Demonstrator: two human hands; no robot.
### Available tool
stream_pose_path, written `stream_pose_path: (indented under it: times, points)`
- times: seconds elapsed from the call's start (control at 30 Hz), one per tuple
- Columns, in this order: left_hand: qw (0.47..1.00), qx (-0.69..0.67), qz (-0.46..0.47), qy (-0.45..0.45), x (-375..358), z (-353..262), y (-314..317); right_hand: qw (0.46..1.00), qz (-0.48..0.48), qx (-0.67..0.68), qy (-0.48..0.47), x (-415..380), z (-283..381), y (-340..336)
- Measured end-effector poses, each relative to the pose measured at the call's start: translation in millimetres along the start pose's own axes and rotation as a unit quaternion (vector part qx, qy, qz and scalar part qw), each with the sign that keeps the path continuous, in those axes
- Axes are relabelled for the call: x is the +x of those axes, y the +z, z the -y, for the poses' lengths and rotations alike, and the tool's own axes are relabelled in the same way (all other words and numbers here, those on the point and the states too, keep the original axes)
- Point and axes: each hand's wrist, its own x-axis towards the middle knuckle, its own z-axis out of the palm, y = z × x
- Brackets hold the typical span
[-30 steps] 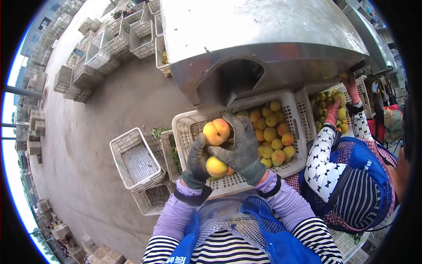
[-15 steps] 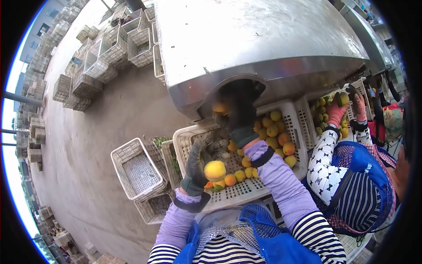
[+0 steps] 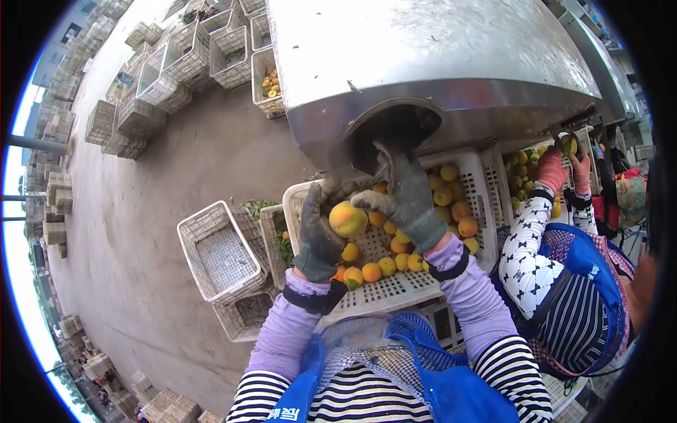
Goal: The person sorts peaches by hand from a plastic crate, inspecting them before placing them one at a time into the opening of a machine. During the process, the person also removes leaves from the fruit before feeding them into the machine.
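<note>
In a dark grey glove, my left hand [image 3: 319,236] is closed round the left side of a yellow-orange peach [image 3: 348,219]. My right hand [image 3: 407,201], gloved alike, has its fingers apart just right of that peach; its thumb side reaches toward the fruit, and contact is unclear. Both hands are over a white perforated crate [image 3: 381,299] with several peaches in its lower and right parts. Behind my right hand is the dark opening [image 3: 395,127] of a metal machine [image 3: 451,106].
At the right, a co-worker's pink-gloved hands [image 3: 553,171] hold fruit over another crate of fruit. Empty white crates [image 3: 222,257] stand at the left. A crate of peaches [image 3: 268,84] and more stacked crates [image 3: 144,127] stand farther back.
My right hand has come back out of the machine opening toward the left hand, its fingers now spread. The peach at my left hand is slightly higher, and the whole view has shifted.
</note>
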Motion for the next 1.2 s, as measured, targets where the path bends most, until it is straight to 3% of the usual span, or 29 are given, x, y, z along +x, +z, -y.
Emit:
stream_pose_path:
  times: [0.07,0.1,0.13,0.2,0.23,0.27,0.3,0.43,0.53,0.63,0.7,0.73,0.83,0.87,0.93,0.97,1.0,1.07,1.13,1.17,1.2]
  points:
    - [0.999,0.041,-0.004,0.005,-3,5,-1,0.998,0.059,-0.028,-0.017,-39,20,2]
    - [0.998,0.064,-0.004,0.004,-5,9,-2,0.998,0.067,-0.006,0.020,-52,17,8]
    - [0.983,0.174,0.006,0.055,-5,16,-4,0.996,0.072,0.015,0.058,-61,12,17]
    - [0.908,0.386,0.030,0.160,-4,31,-10,0.984,0.070,0.093,0.131,-68,5,20]
    - [0.848,0.484,0.040,0.212,-4,32,-7,0.995,0.053,-0.001,0.088,-67,5,19]
    - [0.992,0.123,-0.018,0.036,-7,29,8,0.994,0.037,-0.096,0.045,-67,3,17]
    - [0.983,0.180,-0.008,0.034,-8,32,0,0.982,0.019,-0.189,0.003,-67,2,14]
    - [0.968,0.240,0.073,0.029,-22,16,23,0.999,-0.021,-0.045,-0.019,-58,4,0]
    - [0.996,0.055,0.041,-0.060,-13,21,24,0.997,-0.038,-0.069,-0.010,-53,0,-1]
    - [0.998,0.047,-0.037,0.030,-7,23,41,0.988,-0.063,-0.141,-0.009,-32,-4,4]
    - [0.991,0.078,-0.105,-0.016,-3,25,-11,0.980,-0.060,-0.182,0.048,-15,-24,15]
    - [0.990,0.068,-0.119,-0.019,-8,24,-20,0.968,-0.078,-0.237,0.021,-5,-39,18]
    - [0.973,0.085,-0.212,-0.046,-22,36,-74,0.969,-0.040,-0.237,0.058,31,-56,30]
    - [0.967,0.095,-0.230,-0.052,-27,40,-84,0.993,-0.105,-0.009,0.052,46,-66,46]
    - [0.959,0.086,-0.252,-0.093,-36,52,-125,0.985,-0.169,-0.024,-0.014,55,-70,54]
    - [0.947,0.202,-0.237,-0.072,-37,72,-172,0.948,-0.153,-0.264,-0.085,58,-57,40]
    - [0.924,0.315,-0.213,-0.049,-34,100,-222,0.960,-0.164,-0.209,-0.095,57,-58,35]
    - [0.822,0.526,-0.204,-0.083,-22,127,-242,0.976,-0.167,-0.109,-0.085,48,-63,29]
    - [0.647,0.702,-0.229,-0.187,11,148,-211,0.991,-0.128,-0.030,-0.019,20,-69,26]
    - [0.605,0.735,-0.178,-0.250,19,155,-204,0.995,-0.093,0.002,0.029,-1,-75,27]
    - [0.557,0.760,-0.124,-0.311,26,162,-199,0.996,-0.018,-0.061,0.060,-28,-97,38]
